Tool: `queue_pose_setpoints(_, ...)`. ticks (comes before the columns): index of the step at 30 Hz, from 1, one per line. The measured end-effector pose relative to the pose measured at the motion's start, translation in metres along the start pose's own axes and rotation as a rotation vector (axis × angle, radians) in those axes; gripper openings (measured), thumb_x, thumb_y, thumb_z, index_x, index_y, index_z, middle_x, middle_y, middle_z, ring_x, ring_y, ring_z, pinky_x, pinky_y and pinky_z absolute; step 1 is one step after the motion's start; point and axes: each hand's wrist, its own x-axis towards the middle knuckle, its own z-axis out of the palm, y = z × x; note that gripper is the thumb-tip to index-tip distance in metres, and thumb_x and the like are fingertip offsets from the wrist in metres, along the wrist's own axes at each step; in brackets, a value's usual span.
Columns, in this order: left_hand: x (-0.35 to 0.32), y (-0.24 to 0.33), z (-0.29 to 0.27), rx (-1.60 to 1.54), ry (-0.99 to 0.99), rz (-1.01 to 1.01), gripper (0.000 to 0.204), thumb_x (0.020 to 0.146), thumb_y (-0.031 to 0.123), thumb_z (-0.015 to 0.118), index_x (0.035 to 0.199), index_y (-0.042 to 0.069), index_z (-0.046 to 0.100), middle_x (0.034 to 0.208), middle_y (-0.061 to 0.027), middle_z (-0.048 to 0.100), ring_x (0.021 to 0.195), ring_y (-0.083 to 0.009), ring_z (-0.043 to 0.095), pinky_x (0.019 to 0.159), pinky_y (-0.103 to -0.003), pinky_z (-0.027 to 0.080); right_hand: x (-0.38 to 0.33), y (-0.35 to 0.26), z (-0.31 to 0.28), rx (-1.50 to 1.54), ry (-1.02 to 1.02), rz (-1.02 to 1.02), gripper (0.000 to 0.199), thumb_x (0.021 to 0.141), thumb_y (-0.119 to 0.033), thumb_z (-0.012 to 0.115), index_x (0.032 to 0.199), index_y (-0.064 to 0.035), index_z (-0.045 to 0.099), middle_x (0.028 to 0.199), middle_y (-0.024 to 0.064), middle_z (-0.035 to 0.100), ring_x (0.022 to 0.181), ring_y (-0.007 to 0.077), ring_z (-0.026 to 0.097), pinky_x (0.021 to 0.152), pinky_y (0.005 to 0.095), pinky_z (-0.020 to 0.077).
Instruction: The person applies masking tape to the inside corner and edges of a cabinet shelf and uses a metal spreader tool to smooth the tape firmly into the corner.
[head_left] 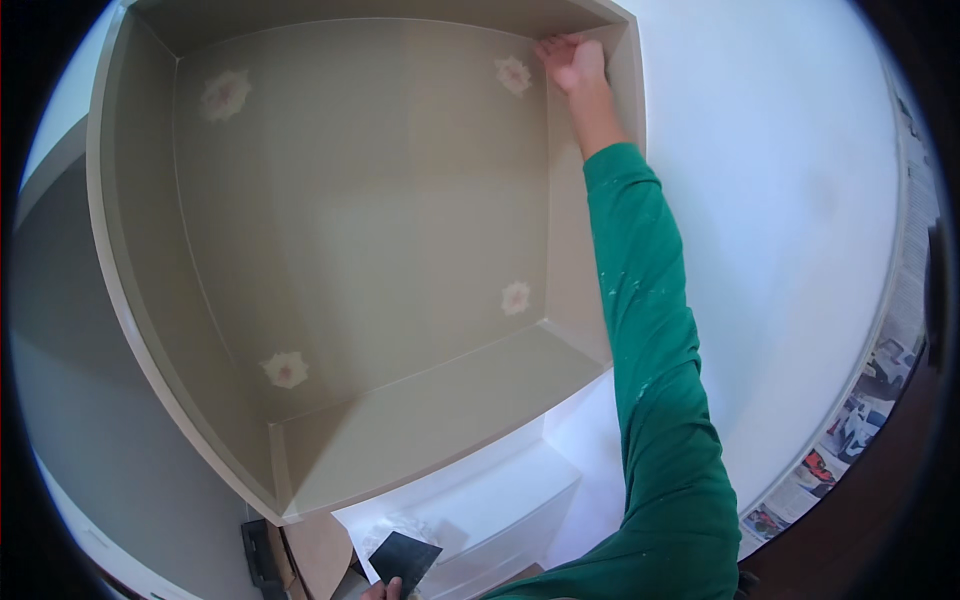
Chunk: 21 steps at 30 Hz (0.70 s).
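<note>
My right arm, in a green sleeve with pale specks, reaches up into a beige open-fronted box-like cabinet (400,180). Up in its top right corner, my right hand (575,65) has its fingers stretched out to the left, at the back panel and nearest the upper right patch (514,76) of rough pale filler. Nothing shows in that hand. Low in the view, the fingertips of my left hand (383,590) pinch a flat black square sheet (405,560). Most of the left hand lies beyond the lower edge.
Three more pale patches mark the back panel, such as the lower left one (285,370). A white ledge (510,500) lies below the cabinet. A white wall (770,220) stands right, edged by printed paper sheets (850,430). A black object (263,555) sits lower left.
</note>
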Motion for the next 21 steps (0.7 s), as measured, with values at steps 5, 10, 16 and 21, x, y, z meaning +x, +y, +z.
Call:
queue_pose_setpoints(5, 0.009, -0.01, 0.021, -0.004, -0.009, -0.055, 0.048, 0.102, 0.03, 0.048, 0.148, 0.014, 0.048, 0.157, -0.0162, 0.04, 0.13, -0.0419, 0.043, 0.108, -0.058, 0.031, -0.031, -0.028, -0.016, 0.149, -0.225, -0.316, 0.036, 0.09, -0.004, 0.038, 0.124, 0.0055, 0.037, 0.141, 0.0216, 0.039, 0.135, 0.0342, 0.036, 0.122, 0.0516, 0.0229)
queue_pose_setpoints(10, 0.004, -0.064, 0.083, -0.212, 0.112, -0.126, 0.051, 0.104, 0.03, 0.047, 0.15, 0.009, 0.043, 0.155, -0.0127, 0.043, 0.134, -0.0384, 0.04, 0.112, -0.057, 0.027, -0.035, -0.013, -0.014, 0.179, -0.035, -0.246, 0.059, 0.089, -0.002, 0.039, 0.147, 0.0084, 0.031, 0.156, 0.0233, 0.034, 0.149, 0.0358, 0.03, 0.125, 0.0494, 0.0239)
queue_pose_setpoints(16, -0.009, 0.01, 0.01, -0.982, 0.298, -0.301, 0.053, 0.102, 0.031, 0.057, 0.146, 0.005, 0.042, 0.142, -0.0103, 0.054, 0.124, -0.0364, 0.049, 0.106, -0.053, 0.037, -0.003, -0.009, 0.028, 0.029, 0.091, -0.284, 0.025, 0.09, -0.006, 0.043, 0.114, 0.0015, 0.05, 0.117, 0.0145, 0.052, 0.109, 0.0261, 0.052, 0.103, 0.0374, 0.043)
queue_pose_setpoints(21, -0.02, -0.022, 0.04, -0.084, 0.336, -0.044, 0.041, 0.1, 0.028, 0.063, 0.136, 0.01, 0.055, 0.131, -0.0164, 0.056, 0.118, -0.0368, 0.052, 0.101, -0.05, 0.04, -0.07, 0.008, 0.016, -0.144, 0.027, -0.801, 0.048, 0.097, -0.01, 0.039, 0.142, 0.0058, 0.043, 0.136, 0.0186, 0.052, 0.122, 0.0267, 0.052, 0.104, 0.0402, 0.0427)
